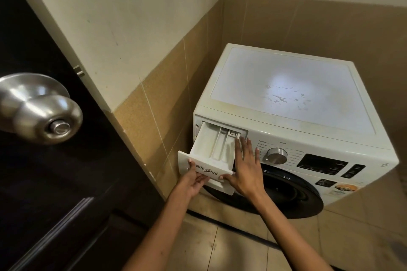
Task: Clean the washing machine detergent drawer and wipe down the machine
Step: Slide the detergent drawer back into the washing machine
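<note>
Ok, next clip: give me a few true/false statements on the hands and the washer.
1. The drawer is pulled out. True.
2. The left hand grips the drawer's front. True.
3. The right hand turns the dial. False: its straight fingers lie on the drawer.
4. A cloth lies on top of the washer. False: only droplets show there.

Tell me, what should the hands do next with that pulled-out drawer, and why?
Probably press the catch with the right hand and pull the drawer free: the drawer is already far out, the left hand grips its front panel, and the right fingers reach its rear.
</note>
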